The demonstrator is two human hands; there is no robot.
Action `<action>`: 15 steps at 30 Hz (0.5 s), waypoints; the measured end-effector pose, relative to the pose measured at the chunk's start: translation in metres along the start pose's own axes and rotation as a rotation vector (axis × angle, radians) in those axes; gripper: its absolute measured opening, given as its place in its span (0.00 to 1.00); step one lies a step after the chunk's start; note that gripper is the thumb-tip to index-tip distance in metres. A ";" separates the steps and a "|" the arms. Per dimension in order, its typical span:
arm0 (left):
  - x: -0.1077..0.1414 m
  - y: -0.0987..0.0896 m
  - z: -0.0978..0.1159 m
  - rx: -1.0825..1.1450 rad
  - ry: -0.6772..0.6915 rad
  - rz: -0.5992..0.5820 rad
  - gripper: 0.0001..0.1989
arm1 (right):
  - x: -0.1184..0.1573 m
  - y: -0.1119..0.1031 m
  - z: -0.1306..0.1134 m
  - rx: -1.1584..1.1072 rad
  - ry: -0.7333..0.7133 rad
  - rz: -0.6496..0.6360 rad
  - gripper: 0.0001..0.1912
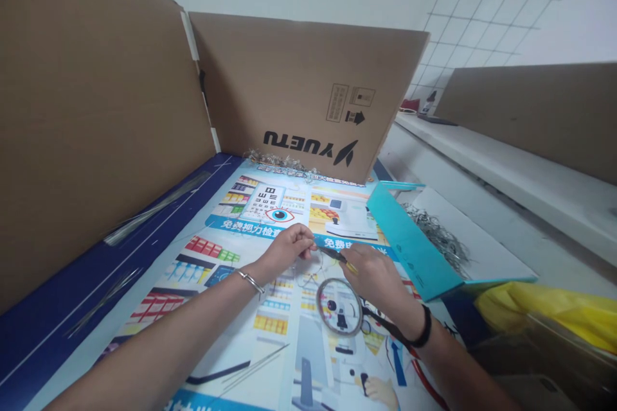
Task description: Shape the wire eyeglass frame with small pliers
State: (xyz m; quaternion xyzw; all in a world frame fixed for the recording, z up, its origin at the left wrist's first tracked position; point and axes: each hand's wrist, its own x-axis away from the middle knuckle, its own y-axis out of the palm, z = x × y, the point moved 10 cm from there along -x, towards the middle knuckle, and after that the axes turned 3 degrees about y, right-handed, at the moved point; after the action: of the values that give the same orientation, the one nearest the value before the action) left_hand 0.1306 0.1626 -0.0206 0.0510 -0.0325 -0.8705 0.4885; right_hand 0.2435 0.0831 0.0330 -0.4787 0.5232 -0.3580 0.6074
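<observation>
My left hand (293,245) is closed in a pinch, its fingertips at the dark jaws of the pliers. A thin wire seems to run from the fingertips, with faint bent loops below them. In my right hand (373,273) are the pliers (332,253), with dark jaws and a yellow handle; their tips point left. Below the hands is a grey ring (319,308), with the poster showing through its middle. Whether the jaws grip the wire is too small to tell. Several straight thin wires (258,366) lie on the poster near my left forearm.
A printed poster (270,282) covers the table. A teal box (409,250) at right holds tangled wire pieces (436,237). Clear, crumpled bits (279,160) lie along the back. Cardboard panels (299,83) stand at the back and left. Wire bundles (159,209) lie left; yellow plastic (549,311) lies right.
</observation>
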 end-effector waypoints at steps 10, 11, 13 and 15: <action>0.001 0.002 -0.003 0.029 0.000 -0.040 0.12 | -0.003 0.021 0.017 -0.212 0.148 -0.155 0.09; 0.001 0.002 -0.003 0.029 0.003 -0.042 0.12 | -0.003 0.023 0.018 -0.234 0.149 -0.163 0.09; 0.001 0.002 -0.004 0.031 0.001 -0.042 0.12 | -0.003 0.024 0.018 -0.258 0.141 -0.166 0.09; 0.000 0.002 -0.005 0.037 -0.013 -0.038 0.12 | -0.002 0.022 0.016 -0.241 0.120 -0.150 0.09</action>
State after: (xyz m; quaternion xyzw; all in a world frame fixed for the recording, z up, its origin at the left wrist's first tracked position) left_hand 0.1326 0.1614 -0.0258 0.0550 -0.0508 -0.8791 0.4707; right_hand 0.2577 0.0950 0.0127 -0.5637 0.5604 -0.3651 0.4846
